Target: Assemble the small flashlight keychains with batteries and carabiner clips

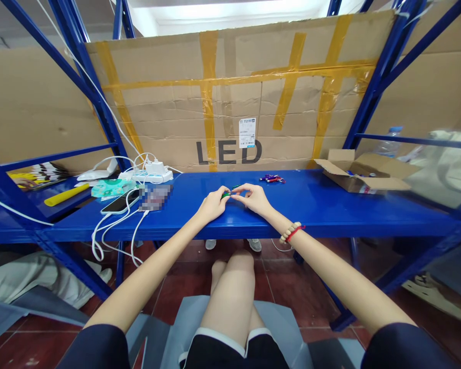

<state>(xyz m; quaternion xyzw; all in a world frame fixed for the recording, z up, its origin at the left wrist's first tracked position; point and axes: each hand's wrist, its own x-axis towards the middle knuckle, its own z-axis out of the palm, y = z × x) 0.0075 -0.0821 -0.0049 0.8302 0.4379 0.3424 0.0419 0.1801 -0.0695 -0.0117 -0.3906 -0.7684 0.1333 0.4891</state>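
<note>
My left hand (pixel 214 203) and my right hand (pixel 254 198) meet at the middle of the blue shelf (pixel 311 205). Both pinch a small green item (pixel 228 193) held between their fingertips; its exact kind is too small to make out. A little pile of small purple and red pieces (pixel 272 179) lies on the shelf just beyond my right hand. A bead bracelet with a red cord (pixel 291 231) is on my right wrist.
An open cardboard box (pixel 359 173) sits at the right. A phone (pixel 120 202), white cables (pixel 115 225), a power strip (pixel 153 174) and a teal roll (pixel 107 188) lie at the left. A taped cardboard sheet marked LED (pixel 230 102) stands behind.
</note>
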